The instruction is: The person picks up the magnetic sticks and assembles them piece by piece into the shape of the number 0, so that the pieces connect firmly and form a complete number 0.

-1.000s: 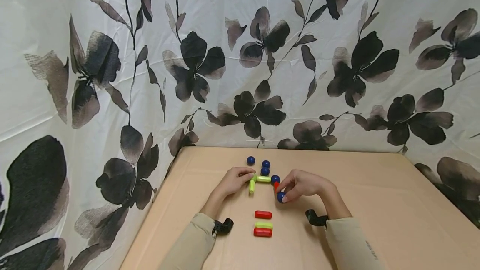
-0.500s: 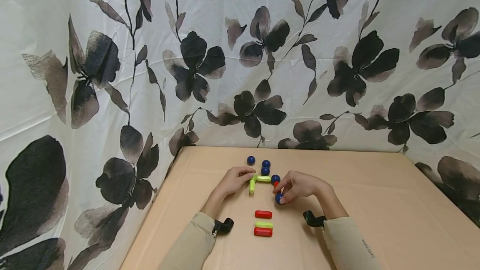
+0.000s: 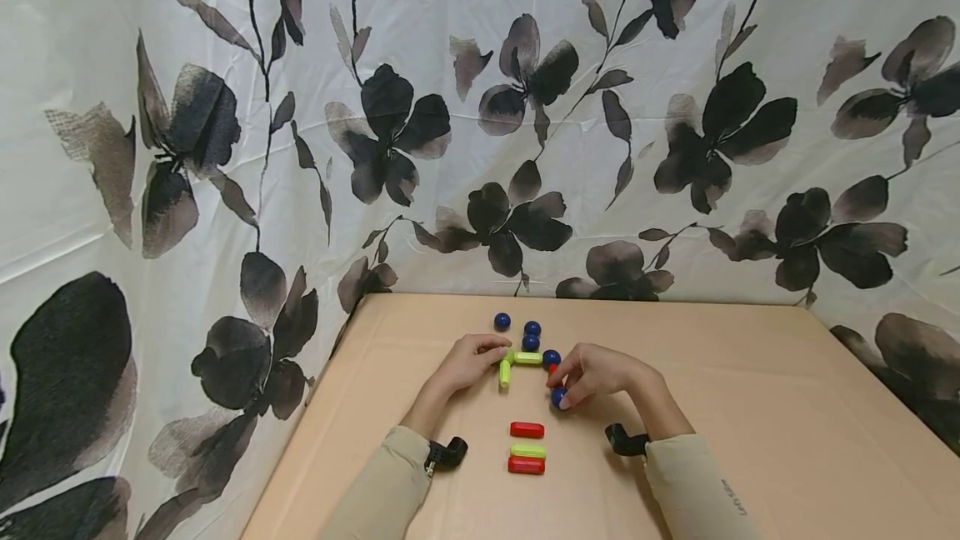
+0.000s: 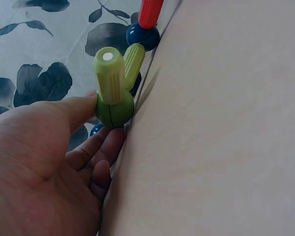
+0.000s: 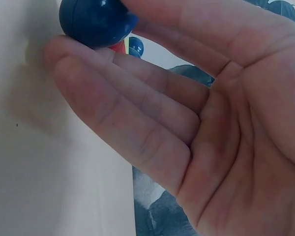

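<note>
- Green ball (image 4: 114,114) sits at the corner of the joined pcs, toward the far edge of the bench (image 3: 787,382). Looks like smooth hard plastic: prob. light, stiff, a bit slick, not fragile.
- Best hold IMO: thumb + fingers across its sides, clear of the near lime rod (image 3: 505,374) and cross lime rod (image 3: 528,358). L hand (image 3: 468,362) has it pinched abt. like that.
- Cross rod runs to the upper blue ball (image 3: 551,357), w/ the red rod (image 3: 552,370) coming off that. Joints are prob. the weak spot; I'd expect a sideways tug to pop one before any pc. breaks.
- R hand (image 3: 603,369) grips the lower blue ball (image 3: 558,397) btwn. thumb and fingers. Shiny, prob. slippery too; I'd take it round the middle. Can't tell from my feeds if it touches the red rod; fingers in the way.
- Vs. 1 s ago: R hand + lower blue ball are slightly left and nearer the person. L hand looks unchanged, same for the loose red/lime/red bars (image 3: 527,429) and spare blue balls (image 3: 532,328).
- Vs. 0.5 s ago: basically no diff. I can see.
</note>
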`<state>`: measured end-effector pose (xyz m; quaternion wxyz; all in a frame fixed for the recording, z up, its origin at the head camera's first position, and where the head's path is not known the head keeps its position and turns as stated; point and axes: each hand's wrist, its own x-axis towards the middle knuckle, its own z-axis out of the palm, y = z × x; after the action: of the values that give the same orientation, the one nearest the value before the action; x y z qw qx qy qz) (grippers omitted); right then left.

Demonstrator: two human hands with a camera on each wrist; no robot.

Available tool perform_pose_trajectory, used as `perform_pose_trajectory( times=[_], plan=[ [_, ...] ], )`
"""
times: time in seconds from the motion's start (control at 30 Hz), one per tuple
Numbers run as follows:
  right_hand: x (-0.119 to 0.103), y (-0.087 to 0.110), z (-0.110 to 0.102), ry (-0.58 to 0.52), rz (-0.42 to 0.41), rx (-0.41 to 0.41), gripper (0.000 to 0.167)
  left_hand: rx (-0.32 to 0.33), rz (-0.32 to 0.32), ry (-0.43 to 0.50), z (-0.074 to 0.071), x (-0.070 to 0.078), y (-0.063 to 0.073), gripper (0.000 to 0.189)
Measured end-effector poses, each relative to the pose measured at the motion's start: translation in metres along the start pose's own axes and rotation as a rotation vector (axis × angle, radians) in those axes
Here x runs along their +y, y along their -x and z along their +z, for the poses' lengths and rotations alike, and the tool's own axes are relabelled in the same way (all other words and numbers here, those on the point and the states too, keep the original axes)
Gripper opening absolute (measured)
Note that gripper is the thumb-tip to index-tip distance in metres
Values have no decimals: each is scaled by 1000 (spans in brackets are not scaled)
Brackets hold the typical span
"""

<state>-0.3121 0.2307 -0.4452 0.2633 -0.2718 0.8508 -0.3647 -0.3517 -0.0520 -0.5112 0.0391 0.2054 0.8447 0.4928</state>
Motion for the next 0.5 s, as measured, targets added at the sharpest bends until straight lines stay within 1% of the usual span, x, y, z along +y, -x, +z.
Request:
perform_pose_trajectory(
  times=[0.13,0.2,0.27,0.43,0.5],
  plan=[
    [0,-1,0,-6,20,2,29,-4,-2,6,0,-1,0,27],
    [-1,-1,-3,-15,38,30,30,-4,-2,7,0,-1,0,27],
    [-1,-1,-6,-18,44,95,28,-6,-3,9,0,-1,0,27],
    [4,-10,-10,-9,25,332,26,-4,-8,15,0,-1,0,26],
    [11,-16,-9,-28,20,380,29,-2,-8,18,0,-1,0,26]
  ],
)
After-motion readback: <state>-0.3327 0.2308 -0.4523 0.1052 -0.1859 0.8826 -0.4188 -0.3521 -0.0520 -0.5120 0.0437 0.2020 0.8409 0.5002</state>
